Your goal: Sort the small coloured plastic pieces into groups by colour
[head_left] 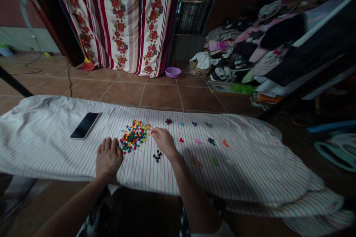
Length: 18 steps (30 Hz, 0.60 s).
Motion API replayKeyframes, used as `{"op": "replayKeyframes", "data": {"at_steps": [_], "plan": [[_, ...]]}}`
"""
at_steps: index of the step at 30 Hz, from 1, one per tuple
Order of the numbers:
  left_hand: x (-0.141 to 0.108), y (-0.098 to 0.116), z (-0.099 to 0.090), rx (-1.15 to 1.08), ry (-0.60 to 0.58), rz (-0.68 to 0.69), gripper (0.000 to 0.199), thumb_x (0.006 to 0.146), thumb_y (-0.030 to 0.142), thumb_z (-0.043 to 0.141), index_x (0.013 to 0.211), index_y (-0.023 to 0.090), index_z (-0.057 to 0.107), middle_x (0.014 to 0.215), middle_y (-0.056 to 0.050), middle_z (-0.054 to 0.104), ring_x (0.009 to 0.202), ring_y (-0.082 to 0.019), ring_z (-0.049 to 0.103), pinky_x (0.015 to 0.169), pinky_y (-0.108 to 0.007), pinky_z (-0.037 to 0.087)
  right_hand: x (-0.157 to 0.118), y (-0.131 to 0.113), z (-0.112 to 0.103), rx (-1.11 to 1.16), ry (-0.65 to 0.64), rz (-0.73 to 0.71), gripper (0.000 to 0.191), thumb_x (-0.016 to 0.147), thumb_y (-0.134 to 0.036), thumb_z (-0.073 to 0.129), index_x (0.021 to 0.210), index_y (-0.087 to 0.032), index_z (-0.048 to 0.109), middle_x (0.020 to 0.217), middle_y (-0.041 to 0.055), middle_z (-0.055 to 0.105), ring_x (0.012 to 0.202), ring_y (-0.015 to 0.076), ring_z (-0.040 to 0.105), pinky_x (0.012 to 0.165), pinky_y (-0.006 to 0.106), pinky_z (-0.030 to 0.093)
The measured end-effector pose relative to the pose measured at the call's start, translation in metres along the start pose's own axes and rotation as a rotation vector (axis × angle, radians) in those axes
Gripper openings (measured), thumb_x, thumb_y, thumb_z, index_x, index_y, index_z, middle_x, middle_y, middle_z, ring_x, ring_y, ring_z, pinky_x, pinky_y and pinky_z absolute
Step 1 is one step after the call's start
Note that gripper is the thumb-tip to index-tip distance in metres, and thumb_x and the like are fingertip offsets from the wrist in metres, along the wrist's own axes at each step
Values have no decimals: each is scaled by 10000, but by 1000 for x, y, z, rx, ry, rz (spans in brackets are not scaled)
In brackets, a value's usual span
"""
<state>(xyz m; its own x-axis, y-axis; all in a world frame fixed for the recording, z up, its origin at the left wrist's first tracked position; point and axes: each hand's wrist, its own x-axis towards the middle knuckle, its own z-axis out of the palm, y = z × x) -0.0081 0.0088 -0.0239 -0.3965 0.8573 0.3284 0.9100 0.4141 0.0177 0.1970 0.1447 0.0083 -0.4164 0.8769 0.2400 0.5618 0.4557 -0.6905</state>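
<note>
On cloth (250, 155), left hand (109, 157) (flat)

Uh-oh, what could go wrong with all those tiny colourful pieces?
The left hand lies right beside the mixed pile, so a nudge might scatter it. The right hand is reaching close past the black pieces, so the wrist could brush them out of their group. And everything sits loose on a striped cloth with wrinkles, so a tug might jumble the little colour groups.
</note>
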Motion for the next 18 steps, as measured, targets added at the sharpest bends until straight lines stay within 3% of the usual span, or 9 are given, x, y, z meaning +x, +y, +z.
{"op": "replayKeyframes", "data": {"at_steps": [9, 18], "plan": [[-1, -1, 0, 1, -3, 0, 463, 916, 273, 334, 1271, 79, 559, 1349, -212, 518, 1310, -334, 422, 1070, -472, 351, -2, 34, -29, -151, 116, -39, 212, 862, -161, 546, 950, -238, 723, 977, 41, 732, 938, 203, 613, 901, 319, 422], [0, 2, -6, 8, -43, -12, 449, 918, 277, 343, 1267, 91, 555, 1353, -201, 515, 1308, -336, 429, 1070, -462, 351, -27, 82, -74, -284, 172, 173, 274, 833, -145, 482, 916, -224, 730, 904, 38, 697, 810, 168, 617, 767, 256, 444]]}}
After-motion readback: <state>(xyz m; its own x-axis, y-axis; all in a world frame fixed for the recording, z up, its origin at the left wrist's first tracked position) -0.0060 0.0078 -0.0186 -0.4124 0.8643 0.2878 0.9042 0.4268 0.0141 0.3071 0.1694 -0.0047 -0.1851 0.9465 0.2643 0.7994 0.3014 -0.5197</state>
